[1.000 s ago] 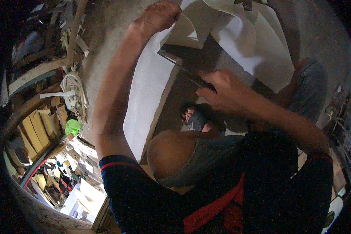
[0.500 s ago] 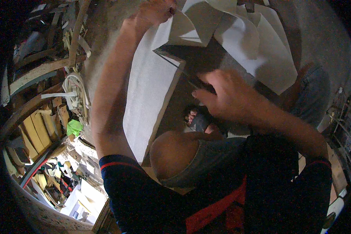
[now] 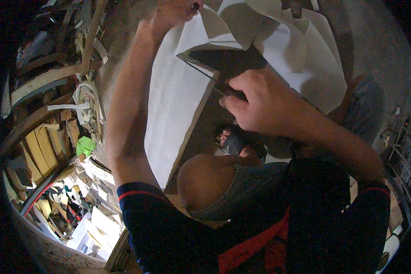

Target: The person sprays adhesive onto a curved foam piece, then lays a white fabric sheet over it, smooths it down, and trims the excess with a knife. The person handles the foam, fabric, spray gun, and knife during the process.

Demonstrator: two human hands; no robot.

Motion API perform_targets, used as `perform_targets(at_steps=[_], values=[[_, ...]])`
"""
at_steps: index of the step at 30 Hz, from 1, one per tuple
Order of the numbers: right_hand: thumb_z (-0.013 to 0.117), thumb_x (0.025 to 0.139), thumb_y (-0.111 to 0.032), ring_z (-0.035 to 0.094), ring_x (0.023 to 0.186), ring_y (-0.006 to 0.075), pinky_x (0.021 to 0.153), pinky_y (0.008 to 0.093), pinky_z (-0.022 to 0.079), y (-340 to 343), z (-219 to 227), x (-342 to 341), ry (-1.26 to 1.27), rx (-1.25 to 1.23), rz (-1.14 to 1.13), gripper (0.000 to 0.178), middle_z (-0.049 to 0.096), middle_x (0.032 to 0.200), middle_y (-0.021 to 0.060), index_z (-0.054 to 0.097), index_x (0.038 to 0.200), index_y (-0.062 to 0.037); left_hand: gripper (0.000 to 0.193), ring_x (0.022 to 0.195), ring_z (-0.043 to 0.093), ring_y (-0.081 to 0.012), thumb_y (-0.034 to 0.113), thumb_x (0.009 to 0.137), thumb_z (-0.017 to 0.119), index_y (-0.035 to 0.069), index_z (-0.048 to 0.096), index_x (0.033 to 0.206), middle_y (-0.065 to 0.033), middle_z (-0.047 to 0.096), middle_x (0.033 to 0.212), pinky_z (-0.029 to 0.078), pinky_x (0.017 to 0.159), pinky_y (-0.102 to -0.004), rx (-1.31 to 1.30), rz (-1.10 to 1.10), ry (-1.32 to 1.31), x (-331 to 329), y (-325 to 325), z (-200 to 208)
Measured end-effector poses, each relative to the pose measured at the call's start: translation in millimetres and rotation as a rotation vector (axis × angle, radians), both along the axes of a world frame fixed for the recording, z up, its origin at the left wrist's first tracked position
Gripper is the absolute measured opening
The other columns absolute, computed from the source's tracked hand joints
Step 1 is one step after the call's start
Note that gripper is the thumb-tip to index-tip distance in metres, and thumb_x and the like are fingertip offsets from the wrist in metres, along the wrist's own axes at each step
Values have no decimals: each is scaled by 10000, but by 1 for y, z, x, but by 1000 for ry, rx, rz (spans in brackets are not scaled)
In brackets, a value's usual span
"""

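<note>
A thick, soft white sheet (image 3: 169, 109), like foam or padding, lies slanted in front of me, its cut edge running down towards my knee. At the top of the view my left hand (image 3: 176, 13) is closed on the far part of this sheet, fingers partly cropped by the frame. My right hand (image 3: 253, 100) is wrapped round the dark handle of a long thin-bladed knife (image 3: 205, 72). Its blade reaches left into the sheet at the notch between the near strip and the lifted far part. The blade's tip is hard to make out.
Curled white sheet pieces (image 3: 315, 68) spread at the far right. My bent knee (image 3: 205, 185) and sandalled foot (image 3: 232, 141) are close below the knife. Wooden frames (image 3: 55, 80) and a bright heap of scraps (image 3: 73, 205) stand at left, with a green bag (image 3: 85, 146).
My right hand has shifted slightly left with the knife, towards the sheet. The lifted part of the sheet has moved a little, and my left hand has edged up and left.
</note>
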State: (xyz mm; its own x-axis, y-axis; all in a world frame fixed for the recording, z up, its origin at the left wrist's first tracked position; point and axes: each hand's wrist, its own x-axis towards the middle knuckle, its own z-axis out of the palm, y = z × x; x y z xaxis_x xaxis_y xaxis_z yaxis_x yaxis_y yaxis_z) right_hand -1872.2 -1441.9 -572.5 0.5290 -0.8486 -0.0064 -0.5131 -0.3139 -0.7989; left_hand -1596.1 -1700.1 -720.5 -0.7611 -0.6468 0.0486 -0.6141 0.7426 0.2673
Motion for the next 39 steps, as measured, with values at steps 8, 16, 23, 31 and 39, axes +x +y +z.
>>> perform_targets(at_steps=[8,16,23,31,39], values=[[688,868,-255,657,876,439,811,481,521,-7,22,-3,173,12,134,298,685,908,251,697,907,40,186,772,632,-342,162,774,667,128,716,950,-116,680,871,495,680,-484,13,64,-202,-5,-2,16],[677,873,-256,650,917,446,875,486,504,-5,40,0,120,179,-56,329,680,911,261,702,968,58,149,734,597,-338,208,824,663,125,710,938,-115,650,800,454,640,-457,-176,32,-159,11,-6,32],[672,861,-218,653,861,452,818,491,512,-14,34,0,121,136,93,300,668,836,269,701,950,68,135,642,515,-282,281,854,629,149,646,866,-80,522,713,366,548,-427,-867,29,-983,19,-9,24],[679,878,-252,656,954,419,867,474,501,-15,58,-29,148,536,214,384,676,982,242,670,1131,37,214,711,602,-350,317,943,599,120,680,931,-204,617,781,442,599,-468,-427,136,-368,18,8,62],[673,888,-202,618,1035,439,874,506,499,26,-14,-66,198,170,60,440,620,1135,249,546,1256,3,141,785,635,-388,149,826,685,53,672,928,-209,630,808,485,656,-469,-90,202,39,6,8,77]])
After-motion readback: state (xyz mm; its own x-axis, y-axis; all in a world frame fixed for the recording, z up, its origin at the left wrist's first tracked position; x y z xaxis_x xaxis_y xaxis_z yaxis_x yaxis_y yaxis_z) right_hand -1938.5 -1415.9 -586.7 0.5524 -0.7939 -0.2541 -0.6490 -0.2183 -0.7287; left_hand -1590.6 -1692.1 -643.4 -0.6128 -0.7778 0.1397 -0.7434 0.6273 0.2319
